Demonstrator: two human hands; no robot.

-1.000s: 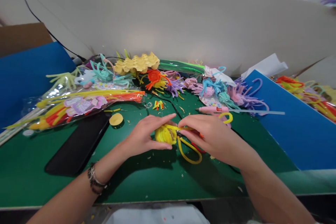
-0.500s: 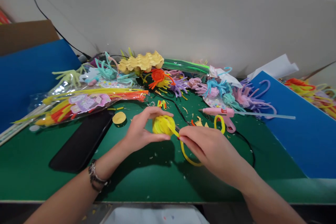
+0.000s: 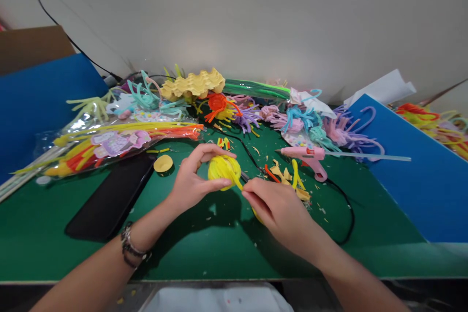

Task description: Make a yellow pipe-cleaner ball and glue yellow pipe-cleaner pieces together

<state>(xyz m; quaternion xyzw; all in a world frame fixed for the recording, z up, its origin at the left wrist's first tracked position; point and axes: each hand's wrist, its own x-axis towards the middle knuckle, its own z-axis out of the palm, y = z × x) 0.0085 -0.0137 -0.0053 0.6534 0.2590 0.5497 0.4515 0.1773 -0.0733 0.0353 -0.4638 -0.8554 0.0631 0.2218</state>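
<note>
A ball wound from yellow pipe cleaner (image 3: 221,171) sits between the thumb and fingers of my left hand (image 3: 192,175), held above the green tabletop. From its right side runs a loose yellow strand, and my right hand (image 3: 280,204) pinches that strand close to the ball. Part of the strand is hidden behind my right hand. Dark metal tips, perhaps of scissors or pliers (image 3: 245,176), show between the ball and my right hand; most of that tool is covered. A pink glue gun (image 3: 307,155) with a long clear stick lies beyond my right hand.
A black phone-like slab (image 3: 111,200) and a round beige disc (image 3: 163,163) lie left. Behind are a bag of pipe cleaners (image 3: 124,144), an egg-carton piece (image 3: 195,84) and several fuzzy flowers (image 3: 218,103). Blue panels (image 3: 413,170) flank the table; a black cable (image 3: 351,219) curves at right.
The yellow ball has turned slightly and moved a little left with my left hand. My right hand has shifted slightly left, and the strand's loose loop has pulled in behind it.
</note>
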